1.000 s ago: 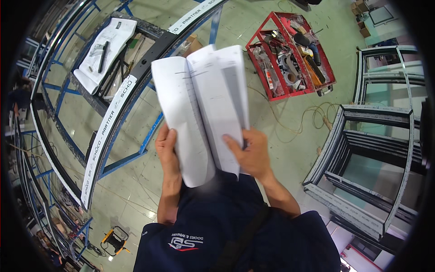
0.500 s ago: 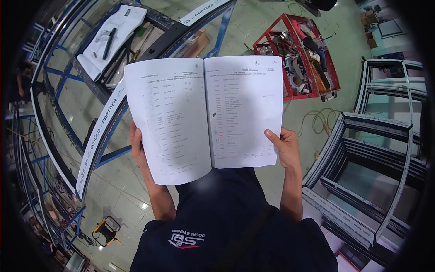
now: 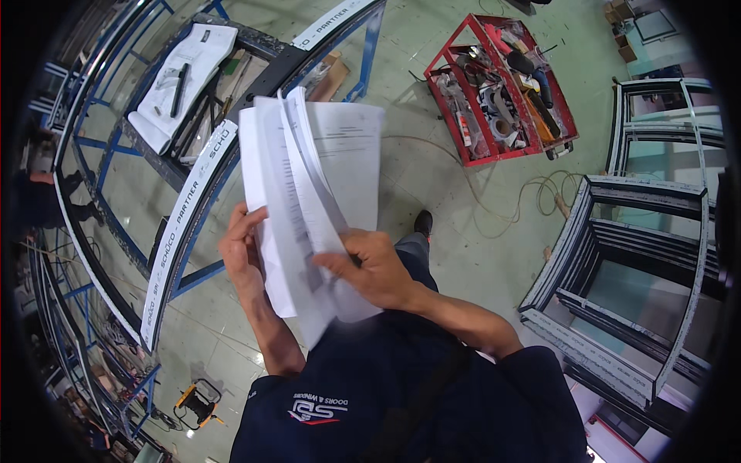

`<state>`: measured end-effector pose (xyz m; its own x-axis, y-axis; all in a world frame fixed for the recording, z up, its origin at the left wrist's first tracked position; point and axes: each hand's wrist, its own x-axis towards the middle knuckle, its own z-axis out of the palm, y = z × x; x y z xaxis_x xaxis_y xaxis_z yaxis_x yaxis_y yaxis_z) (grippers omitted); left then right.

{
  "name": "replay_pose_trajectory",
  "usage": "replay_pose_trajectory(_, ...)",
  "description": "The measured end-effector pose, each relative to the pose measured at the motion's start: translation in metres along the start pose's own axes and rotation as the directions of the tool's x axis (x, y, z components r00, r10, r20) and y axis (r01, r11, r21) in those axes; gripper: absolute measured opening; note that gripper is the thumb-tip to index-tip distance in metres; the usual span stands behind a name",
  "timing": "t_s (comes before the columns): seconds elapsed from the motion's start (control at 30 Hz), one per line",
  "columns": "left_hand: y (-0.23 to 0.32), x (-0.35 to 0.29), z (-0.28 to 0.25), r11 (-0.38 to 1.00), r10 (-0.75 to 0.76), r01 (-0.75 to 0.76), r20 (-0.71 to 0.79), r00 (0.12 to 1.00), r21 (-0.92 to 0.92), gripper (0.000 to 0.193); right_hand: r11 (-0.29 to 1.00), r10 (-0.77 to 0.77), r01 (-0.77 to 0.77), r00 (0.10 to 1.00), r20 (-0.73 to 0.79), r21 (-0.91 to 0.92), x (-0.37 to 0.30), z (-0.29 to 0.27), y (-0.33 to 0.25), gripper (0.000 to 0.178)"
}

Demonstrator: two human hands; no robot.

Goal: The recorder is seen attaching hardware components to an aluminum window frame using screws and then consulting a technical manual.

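A thick stack of printed white sheets (image 3: 347,166) is in front of my body, its pages partly lifted and curling, some of them smeared by motion. My left hand (image 3: 245,243) grips the stack by its left edge, fingertips curled over the front. On the near right part, my right hand (image 3: 374,268) pinches several pages, with the thumb across the paper. The print is too small and blurred to make out.
A red metal toolbox (image 3: 482,162) full of tools stands on the floor ahead. To the left, a curved frame (image 3: 185,201) rests on blue supports, with papers and a black marker (image 3: 180,89) beyond it. Dark window frames (image 3: 594,301) stand at right; a cable reel (image 3: 198,403) sits at lower left.
My right hand has left the right edge and moved left onto the pages. The stack, spread open before, is now folded over with pages lifted. One foot has come into view.
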<state>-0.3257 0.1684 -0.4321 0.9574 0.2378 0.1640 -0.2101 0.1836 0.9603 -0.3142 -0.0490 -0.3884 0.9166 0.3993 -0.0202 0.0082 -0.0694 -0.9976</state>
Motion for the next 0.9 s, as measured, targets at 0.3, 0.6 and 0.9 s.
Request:
replay_pose_trajectory(0.3,-0.008,-0.025,-0.039,0.969,-0.12,0.199,-0.418,0.9,0.15,0.012,0.969,0.248,-0.24,0.916,-0.315,0.067,-0.022,-0.085,0.013,0.016)
replay_pose_trajectory(0.6,-0.026,-0.018,-0.043,0.96,-0.161,0.242,-0.428,0.889,0.141,0.021,0.936,0.323,-0.351,0.87,-0.374,-0.008,-0.043,-0.145,0.047,0.023)
replay_pose_trajectory(0.9,-0.03,-0.015,-0.03,0.977,-0.114,0.173,-0.387,0.915,0.121,0.024,0.954,0.248,-0.299,0.841,-0.48,-0.032,-0.043,-0.135,0.047,0.024)
